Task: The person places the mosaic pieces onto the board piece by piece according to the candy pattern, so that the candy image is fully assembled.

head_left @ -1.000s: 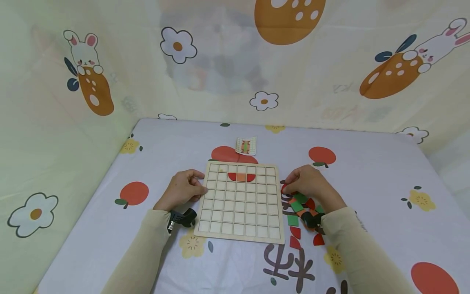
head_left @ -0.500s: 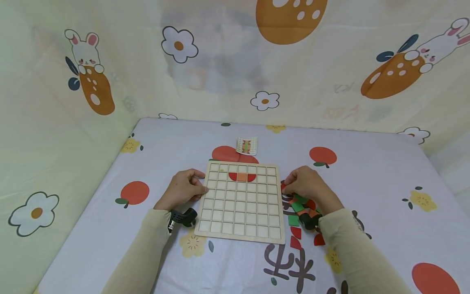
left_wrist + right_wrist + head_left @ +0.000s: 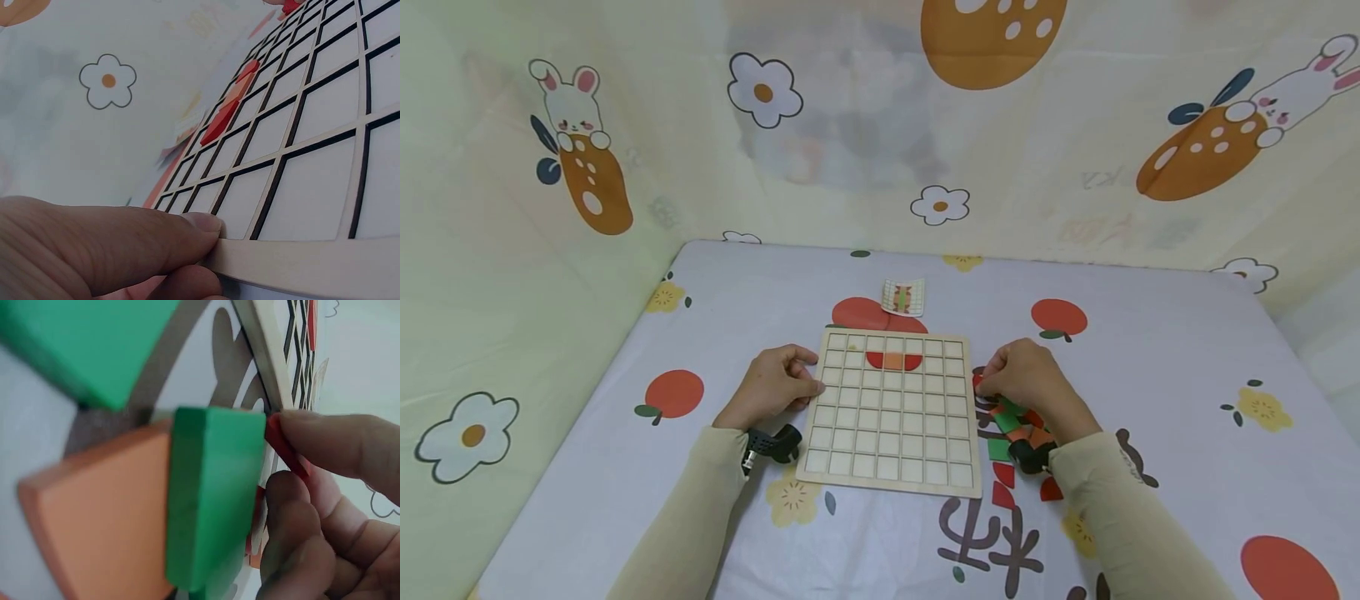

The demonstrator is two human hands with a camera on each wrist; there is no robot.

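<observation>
A square wooden grid board [image 3: 887, 485] lies on the cloth in the head view. In its second row sit two red quarter-round pieces [image 3: 913, 362] with orange pieces [image 3: 893, 361] between them. My left hand [image 3: 771, 387] holds the board's left edge, thumb over the rim in the left wrist view. Just beyond the right edge, my right hand [image 3: 1033, 379] pinches a small red piece [image 3: 284, 447] between thumb and finger. Under and beside that hand lies a loose heap of green tiles [image 3: 999, 450], orange tiles [image 3: 106, 512] and red pieces [image 3: 1003, 495], partly hidden by the wrist.
A small pattern card [image 3: 903, 298], printed with a red, orange and green figure, lies behind the board. Patterned cloth [image 3: 737, 300] covers the table. A printed curtain [image 3: 850, 150] hangs at the back and left.
My right wrist has shifted slightly, with the red piece still pinched beside the board. The left hand and board have stayed in place.
</observation>
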